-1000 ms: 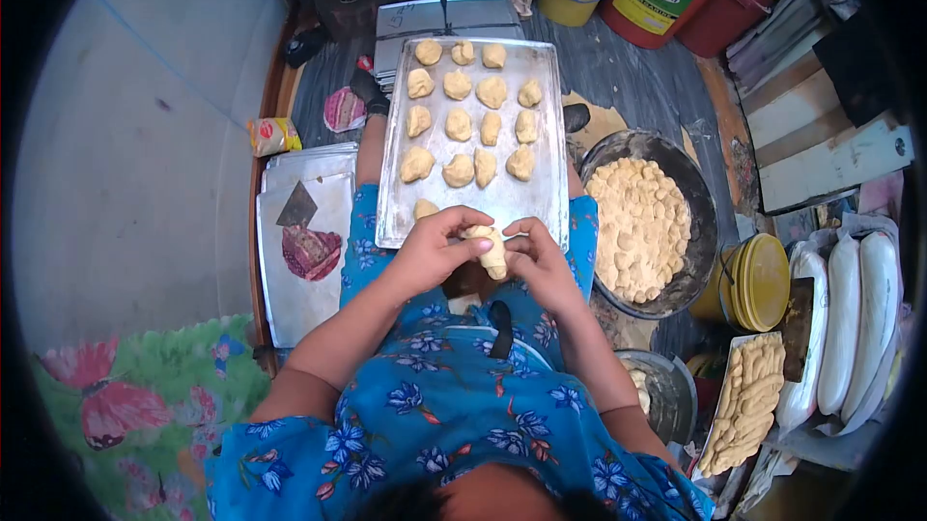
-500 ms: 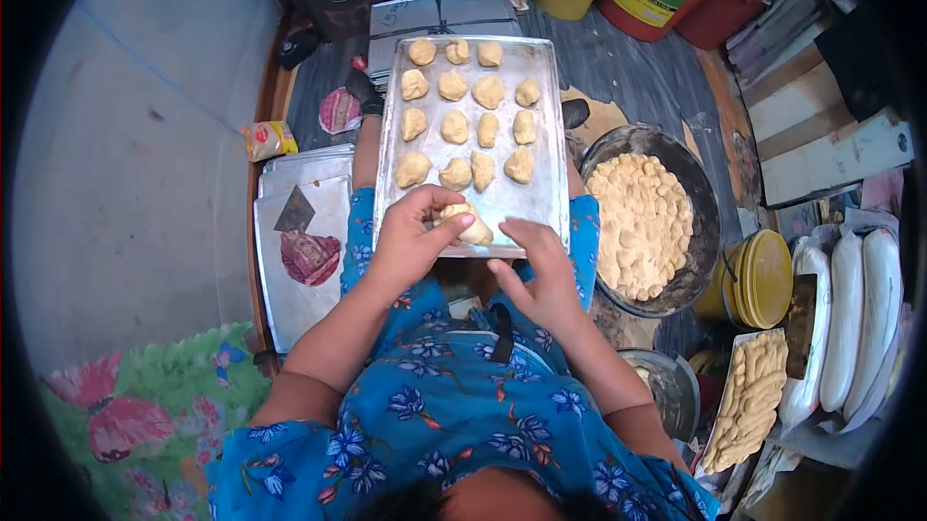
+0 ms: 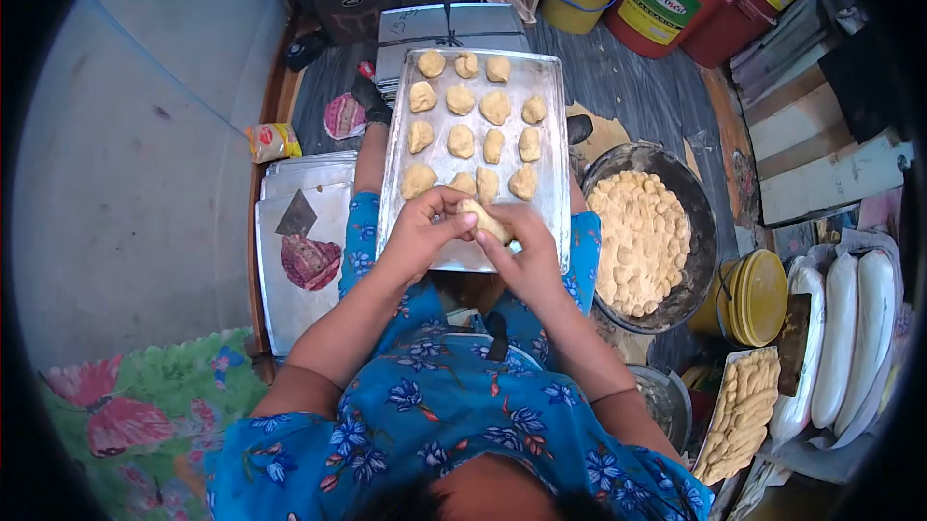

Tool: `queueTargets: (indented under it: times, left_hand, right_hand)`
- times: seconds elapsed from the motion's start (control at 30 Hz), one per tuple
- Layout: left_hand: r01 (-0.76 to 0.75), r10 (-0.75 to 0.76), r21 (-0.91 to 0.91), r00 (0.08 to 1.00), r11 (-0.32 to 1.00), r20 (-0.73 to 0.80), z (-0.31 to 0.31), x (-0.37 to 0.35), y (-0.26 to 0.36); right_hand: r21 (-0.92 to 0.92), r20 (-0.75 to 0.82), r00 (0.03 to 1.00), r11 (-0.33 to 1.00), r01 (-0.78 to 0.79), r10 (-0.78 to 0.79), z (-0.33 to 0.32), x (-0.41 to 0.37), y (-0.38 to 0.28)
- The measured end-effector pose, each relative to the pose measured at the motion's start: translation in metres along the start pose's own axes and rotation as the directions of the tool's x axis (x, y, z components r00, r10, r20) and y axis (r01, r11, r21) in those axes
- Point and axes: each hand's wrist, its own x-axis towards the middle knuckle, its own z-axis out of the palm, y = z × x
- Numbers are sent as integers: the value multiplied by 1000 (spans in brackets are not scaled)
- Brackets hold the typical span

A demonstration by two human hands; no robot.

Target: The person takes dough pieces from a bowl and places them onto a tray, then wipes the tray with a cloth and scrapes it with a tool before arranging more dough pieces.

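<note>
Dough piece (image 3: 490,224) lay, in the head view, between the two hands, above the near part of the metal tray (image 3: 550,154). Its long axis was oblique: one end pointed away and to the left, the other end toward the person and to the right. The far end was at the left hand (image 3: 428,233), and the near end was at the right hand (image 3: 529,249), so both hands were about equally near to it.

The left hand was partly closed, with its thumb and bent fingers pinching the far end. The right hand came from the other side, with its thumb slanting toward the near side of the piece and its fingers curved around the farther side. These fingers were blurred, so I could not tell how firmly they closed on it. Both forearms reached forward and converged over the lap.

Just beyond the hands, shaped dough lumps (image 3: 522,182) stood apart in rows on the tray. Well to the right was a black basin (image 3: 703,222) with more dough (image 3: 637,241).
</note>
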Motion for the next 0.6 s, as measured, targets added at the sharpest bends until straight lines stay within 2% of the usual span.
queueTargets:
  times: [0.1, 0.13, 0.23, 0.33, 0.37, 0.43, 0.5, 0.57, 0.6]
  left_hand:
    - [32, -53, -173, 992, 984, -117, 3, 13, -12]
    - [35, -60, -180, 989, 983, -134, 5, 17, -12]
    - [43, -69, -156, 984, 987, -165, 8, 30, -11]
    - [11, -22, -77, 991, 997, -133, 8, 49, -3]
    - [-15, 7, -72, 994, 997, -110, 8, 55, -2]
    - [-80, 79, -8, 993, 997, -87, 8, 66, 3]
    - [-152, 162, 108, 983, 982, -82, 7, 76, 7]
    - [-84, 93, 160, 994, 983, -50, -3, 81, 3]
    - [-51, 58, 157, 998, 986, -40, -7, 81, 1]
  right_hand:
    - [-286, -57, 985, 948, 138, -160, 9, 4, 13]
    - [-369, -16, 985, 916, 154, -172, 10, 5, 13]
    - [-437, -1, 988, 889, 136, -152, 8, 16, 1]
    - [-316, 58, 998, 948, 32, -14, -3, 37, 32]
    - [-174, 41, 990, 977, -127, 136, -8, 48, 36]
    - [125, 73, 905, 896, -426, 420, -20, 81, 39]
    - [244, -46, 888, 867, -434, 458, -28, 119, 89]
    - [369, -155, 887, 859, -356, 434, -36, 164, 127]
    - [347, -163, 882, 862, -368, 442, -41, 185, 147]
